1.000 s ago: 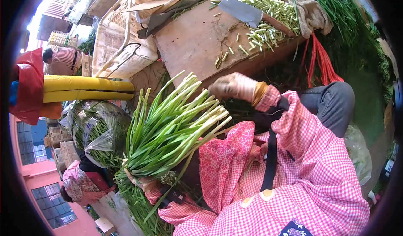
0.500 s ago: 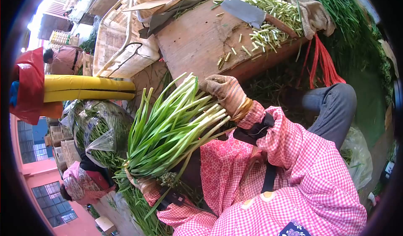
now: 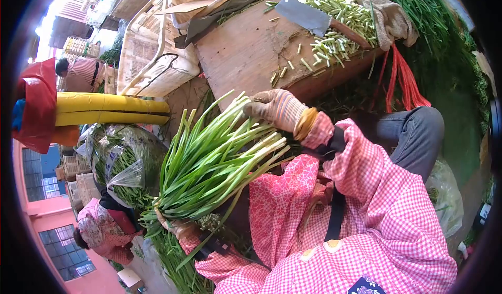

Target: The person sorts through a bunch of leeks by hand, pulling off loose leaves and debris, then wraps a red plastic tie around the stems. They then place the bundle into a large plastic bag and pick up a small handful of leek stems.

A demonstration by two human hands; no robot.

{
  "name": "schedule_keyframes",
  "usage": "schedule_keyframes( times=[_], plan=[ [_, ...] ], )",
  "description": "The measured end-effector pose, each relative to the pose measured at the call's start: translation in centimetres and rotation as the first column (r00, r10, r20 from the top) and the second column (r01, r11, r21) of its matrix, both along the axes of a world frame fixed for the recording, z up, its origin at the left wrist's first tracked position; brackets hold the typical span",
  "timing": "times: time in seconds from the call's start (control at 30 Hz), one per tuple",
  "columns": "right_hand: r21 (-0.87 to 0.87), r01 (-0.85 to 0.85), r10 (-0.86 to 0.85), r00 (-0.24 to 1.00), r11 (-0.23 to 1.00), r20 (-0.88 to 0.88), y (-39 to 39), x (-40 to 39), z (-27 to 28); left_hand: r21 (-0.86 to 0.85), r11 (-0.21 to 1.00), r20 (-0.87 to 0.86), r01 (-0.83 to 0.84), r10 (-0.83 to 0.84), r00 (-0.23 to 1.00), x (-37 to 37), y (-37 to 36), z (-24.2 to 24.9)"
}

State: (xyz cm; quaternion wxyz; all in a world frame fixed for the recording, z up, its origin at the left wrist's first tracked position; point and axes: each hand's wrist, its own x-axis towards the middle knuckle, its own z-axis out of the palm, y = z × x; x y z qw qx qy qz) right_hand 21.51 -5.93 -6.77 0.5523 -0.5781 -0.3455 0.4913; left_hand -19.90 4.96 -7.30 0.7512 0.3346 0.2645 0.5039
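A bunch of long green leafy stalks with pale ends [image 3: 219, 163] fills the middle of the view. My left hand [image 3: 178, 227], in a glove, is closed round the leafy end at the lower left. My right hand [image 3: 274, 107], in a striped, dirty glove with a yellow band at the wrist, has its fingers pressed together on stalks at the upper edge of the bunch. Beyond it, a cleaver [image 3: 303, 16] with a wooden handle lies on a wooden board [image 3: 240, 48] beside many short cut stalk pieces [image 3: 342, 6].
A pale plastic crate [image 3: 151, 48] stands beyond the board. Red strings [image 3: 400, 82] and a cloth [image 3: 389, 19] hang at its right. A yellow padded pole [image 3: 112, 109] and a bagged bundle of greens [image 3: 128, 163] are at the left. Other people [image 3: 102, 226] bend over further off.
My right hand has shifted left over the stalks and its wrist has turned. The bunch and my left hand have barely moved. A person at the left has moved slightly.
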Motion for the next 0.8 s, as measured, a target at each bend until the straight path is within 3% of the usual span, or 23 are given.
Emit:
schedule_keyframes(
  times=[0.07,0.1,0.13,0.17,0.2,0.23,0.27,0.3,0.33,0.37,0.4,0.47,0.53,0.6,0.63,0.7,0.73,0.77,0.8],
  plan=[
    [0.095,0.146,-0.147,0.989,0.985,-0.001,-0.5,-0.8,1.3,-0.016,1.000,0.038,-0.018,0.018,0.999,0.4,-0.4,0.5],
    [0.141,0.218,-0.219,0.976,0.966,-0.004,-0.7,-0.9,1.4,-0.117,0.985,0.067,-0.126,0.134,0.989,0.6,-0.3,0.6],
    [0.566,0.033,-0.461,0.620,0.823,0.634,-0.3,0.7,0.0,-0.214,0.976,0.272,-0.044,0.103,0.957,0.9,-0.4,0.9],
    [0.373,0.216,-0.386,0.791,0.902,0.475,-1.1,1.6,-1.2,-0.293,0.954,0.468,0.058,0.090,0.879,1.1,-0.6,1.2],
    [0.331,0.407,-0.516,0.764,0.851,0.388,-1.4,2.9,-2.9,-0.343,0.923,0.646,0.176,0.096,0.757,1.2,-0.7,1.3],
    [0.226,0.557,-0.570,0.821,0.799,-0.009,-1.8,4.6,-5.0,-0.068,0.988,-0.035,-0.138,0.136,0.990,0.7,-0.4,0.5],
    [0.085,0.717,-0.629,0.657,0.692,-0.415,-2.2,6.2,-7.1,-0.071,0.990,-0.020,-0.123,0.122,0.992,0.0,-0.4,0.0],
    [-0.052,0.791,-0.584,0.404,0.610,-0.704,-3.8,7.2,-5.6,-0.074,0.992,-0.007,-0.107,0.107,0.994,0.0,-0.4,-0.1],
    [-0.001,0.630,-0.513,0.632,0.777,-0.581,-5.3,9.7,-7.6,-0.077,0.993,0.008,-0.088,0.089,0.996,0.2,-0.4,-0.3],
    [-0.232,0.475,-0.524,0.811,0.849,-0.259,-5.8,10.0,-5.5,-0.108,0.992,0.048,-0.059,0.064,0.997,0.4,-0.7,-0.2],
    [-0.495,0.359,-0.382,0.922,0.791,0.058,-6.4,10.1,-2.7,-0.100,0.991,0.000,-0.083,0.084,0.996,0.1,-0.8,-0.4],
    [-0.125,0.280,-0.264,0.956,0.952,0.129,-8.1,7.2,-0.5,-0.075,0.989,-0.090,-0.125,0.118,0.989,-0.4,-0.1,-0.6],
    [0.284,0.164,-0.278,0.860,0.945,0.428,-7.4,3.5,2.3,-0.089,0.981,-0.082,-0.175,0.168,0.982,-1.8,1.1,-1.8],
    [0.445,-0.152,-0.296,0.555,0.883,0.777,-6.3,1.7,4.2,-0.107,0.975,-0.128,-0.195,0.181,0.975,-2.6,1.8,-2.4],
    [0.403,-0.225,-0.252,0.495,0.887,0.832,-5.7,0.5,4.6,-0.073,0.997,-0.065,0.041,-0.046,0.997,-2.0,1.4,-1.5],
    [0.308,-0.373,-0.142,0.411,0.875,0.900,-4.0,-1.3,4.7,-0.134,0.991,-0.072,-0.022,0.012,0.997,-2.6,1.6,-1.7],
    [0.002,-0.433,0.137,0.288,0.901,0.948,-3.1,-2.0,5.3,-0.159,0.986,-0.076,-0.052,0.041,0.996,-3.1,2.2,-2.0],
    [0.024,-0.449,0.114,0.276,0.893,0.954,-3.2,-1.8,5.5,-0.097,0.979,0.119,0.179,-0.167,0.979,-4.2,2.9,-2.7],
    [0.043,-0.469,0.093,0.264,0.882,0.960,-3.4,-1.3,5.6,-0.200,0.958,0.294,0.206,-0.142,0.945,-5.5,3.6,-3.9]
  ],
)
